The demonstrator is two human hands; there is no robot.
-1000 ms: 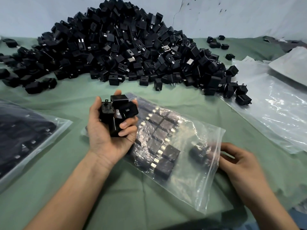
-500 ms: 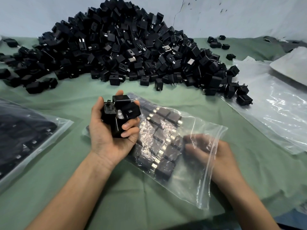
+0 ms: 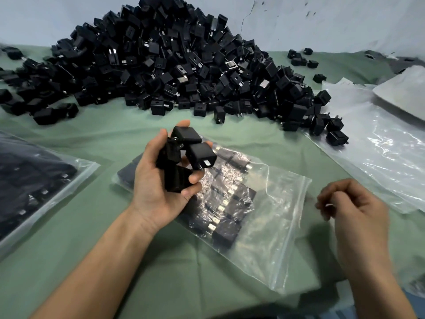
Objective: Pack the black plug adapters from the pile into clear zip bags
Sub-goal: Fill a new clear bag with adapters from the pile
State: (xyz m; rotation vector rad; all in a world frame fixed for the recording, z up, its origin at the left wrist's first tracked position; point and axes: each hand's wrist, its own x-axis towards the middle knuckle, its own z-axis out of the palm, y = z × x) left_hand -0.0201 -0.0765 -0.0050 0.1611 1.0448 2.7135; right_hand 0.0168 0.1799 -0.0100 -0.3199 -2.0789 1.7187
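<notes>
Black plug adapters, heaped, held and bagged.
A tall pile (image 3: 174, 65) is heaped against the wall; four or so loose adapters (image 3: 200, 153) are gripped in the left hand (image 3: 156, 194) above a clear zip bag (image 3: 271, 249) laid flat, where packed adapters (image 3: 226, 231) are lined in rows.

A pale blue-grey wall (image 3: 345, 24) closes the back of the scene, its paint flat and matt. A thin dark crack (image 3: 247, 17) wavers down it from the top edge, right of centre. A scatter of small dark specks (image 3: 307, 10) marks the paint further right. The wall meets the counter (image 3: 174, 284) directly. A dull green cloth (image 3: 115, 134) covers the counter and lies in shallow wrinkles and folds, most of them along the front and on the right. At the far right, against the wall, a darker grey patch (image 3: 400, 63) breaks the green; what it is cannot be told. The light is soft and even, and shadows on the cloth have blurred edges.
</notes>
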